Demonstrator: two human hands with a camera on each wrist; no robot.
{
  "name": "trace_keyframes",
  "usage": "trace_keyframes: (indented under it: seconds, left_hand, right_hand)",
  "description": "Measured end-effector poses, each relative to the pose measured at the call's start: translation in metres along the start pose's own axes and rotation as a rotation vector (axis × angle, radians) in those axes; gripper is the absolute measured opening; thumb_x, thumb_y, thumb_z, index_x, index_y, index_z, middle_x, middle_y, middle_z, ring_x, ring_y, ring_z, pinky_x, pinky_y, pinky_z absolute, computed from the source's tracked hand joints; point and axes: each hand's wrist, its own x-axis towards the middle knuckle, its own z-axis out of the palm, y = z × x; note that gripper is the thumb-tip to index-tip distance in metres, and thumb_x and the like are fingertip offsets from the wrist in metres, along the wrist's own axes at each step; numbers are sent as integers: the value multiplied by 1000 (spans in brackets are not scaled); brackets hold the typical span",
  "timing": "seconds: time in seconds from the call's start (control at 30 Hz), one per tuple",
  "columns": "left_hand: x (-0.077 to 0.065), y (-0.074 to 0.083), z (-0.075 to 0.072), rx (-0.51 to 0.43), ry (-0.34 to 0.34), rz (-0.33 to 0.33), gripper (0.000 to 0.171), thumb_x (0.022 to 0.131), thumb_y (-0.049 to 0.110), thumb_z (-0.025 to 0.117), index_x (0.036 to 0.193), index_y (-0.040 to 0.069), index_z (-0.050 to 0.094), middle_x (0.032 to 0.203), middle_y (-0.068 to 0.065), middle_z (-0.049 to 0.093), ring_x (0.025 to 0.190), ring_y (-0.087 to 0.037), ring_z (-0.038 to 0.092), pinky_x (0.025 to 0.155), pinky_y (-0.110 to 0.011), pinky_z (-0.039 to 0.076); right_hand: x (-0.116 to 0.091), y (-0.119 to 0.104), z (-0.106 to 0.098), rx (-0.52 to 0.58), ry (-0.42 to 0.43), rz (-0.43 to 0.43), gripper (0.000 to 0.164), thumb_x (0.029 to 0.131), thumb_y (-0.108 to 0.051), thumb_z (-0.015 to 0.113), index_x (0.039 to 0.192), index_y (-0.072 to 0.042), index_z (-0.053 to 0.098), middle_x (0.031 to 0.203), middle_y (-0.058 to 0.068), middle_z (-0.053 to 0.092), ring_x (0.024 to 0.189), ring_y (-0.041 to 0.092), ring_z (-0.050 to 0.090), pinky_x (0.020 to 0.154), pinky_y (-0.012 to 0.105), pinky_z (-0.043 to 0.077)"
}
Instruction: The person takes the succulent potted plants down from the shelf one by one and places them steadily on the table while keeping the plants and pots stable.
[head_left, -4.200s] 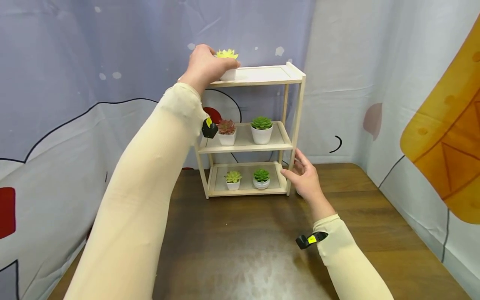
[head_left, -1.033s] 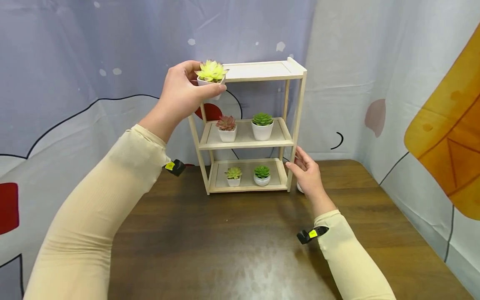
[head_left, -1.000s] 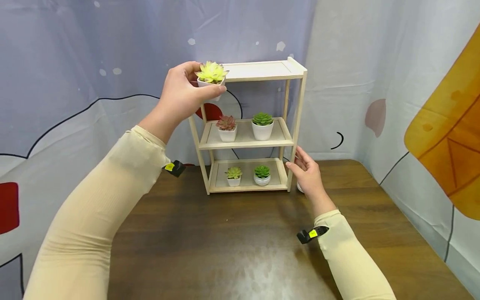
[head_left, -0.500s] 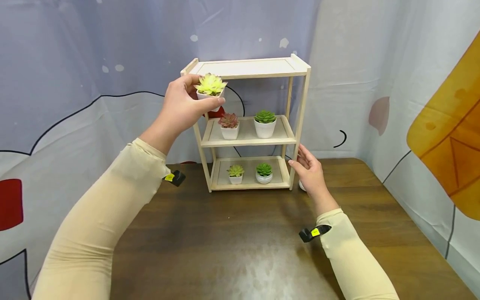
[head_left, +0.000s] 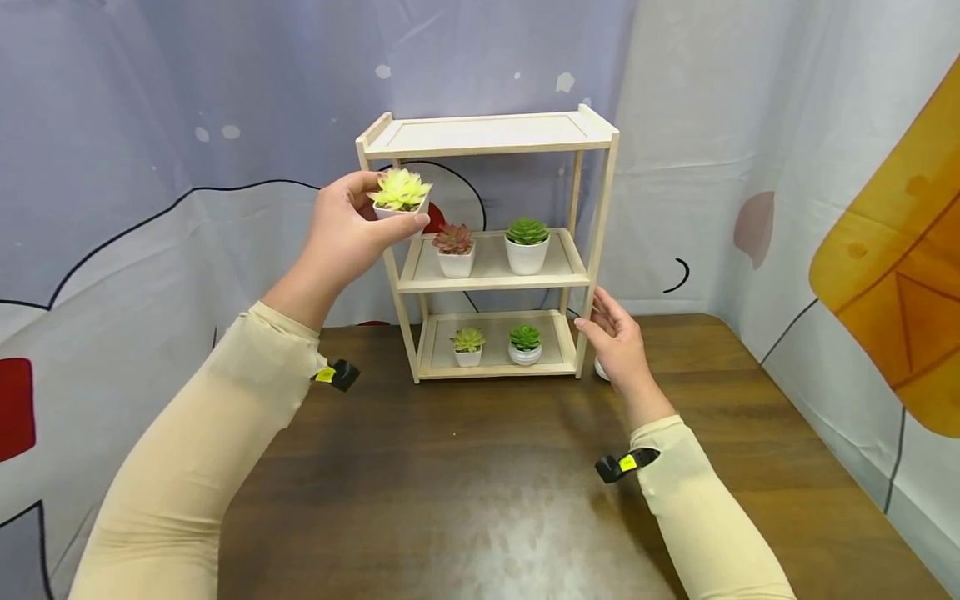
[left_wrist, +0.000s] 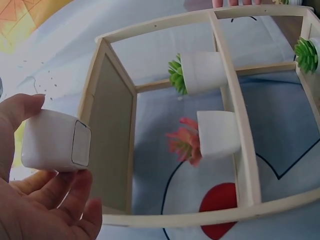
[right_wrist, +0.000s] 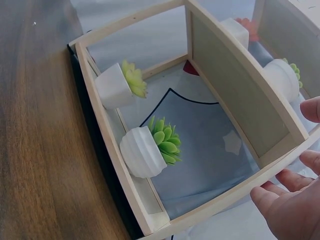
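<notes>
My left hand (head_left: 348, 218) holds a small white square pot with a yellow-green succulent (head_left: 401, 192), thumb in front and fingers behind. It is in front of the upper left of a pale wooden three-tier shelf (head_left: 495, 282). The left wrist view shows the pot's base turned towards the shelf. My right hand (head_left: 617, 343) is at the shelf's right side, fingertips at the post and thumb apart from the fingers. The middle tier bears a red succulent (head_left: 454, 250) and a green one (head_left: 527, 246); a yellow-green succulent (head_left: 468, 346) and a green one (head_left: 524, 344) stand on the bottom tier.
The shelf stands on a brown wooden table (head_left: 465, 483). A white pot (head_left: 601, 369), mostly hidden by my right hand, is right of the shelf. Printed cloth (head_left: 262, 100) hangs behind the table and along its sides.
My left hand has taken the yellow-green succulent off the top tier and brought it down and left, in front of the shelf. My right hand has stayed by the right post.
</notes>
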Motion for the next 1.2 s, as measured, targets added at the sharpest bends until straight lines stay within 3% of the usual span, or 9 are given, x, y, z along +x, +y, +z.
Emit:
trace_keyframes:
  seconds: [0.3, 0.87, 1.2]
  left_hand:
    - [-10, -19, -7, 47, 6, -29, 62, 80, 44, 87, 131, 18, 64, 92, 5, 62, 78, -15, 53, 62, -27, 44]
    - [-23, -54, -13, 63, 33, -74, 66, 81, 41, 87, 135, 13, 62, 96, 4, 61, 81, -12, 56, 61, -22, 45]
    - [-35, -75, -17, 74, 23, -112, 68, 83, 41, 85, 138, 12, 59, 109, 1, 59, 88, -16, 54, 65, -21, 47]
  right_hand:
    - [0, -1, 0, -3, 3, 8, 64, 100, -8, 63, 159, -10, 39, 160, 16, 46, 145, 34, 47, 100, 12, 47]
    - [0, -2, 1, -20, -3, 19, 62, 101, -11, 62, 159, -13, 41, 160, 15, 45, 145, 33, 47, 107, 19, 46]
    - [0, -2, 2, 2, -19, 25, 62, 102, -10, 61, 159, -10, 39, 161, 15, 44, 145, 33, 46, 100, 11, 46]
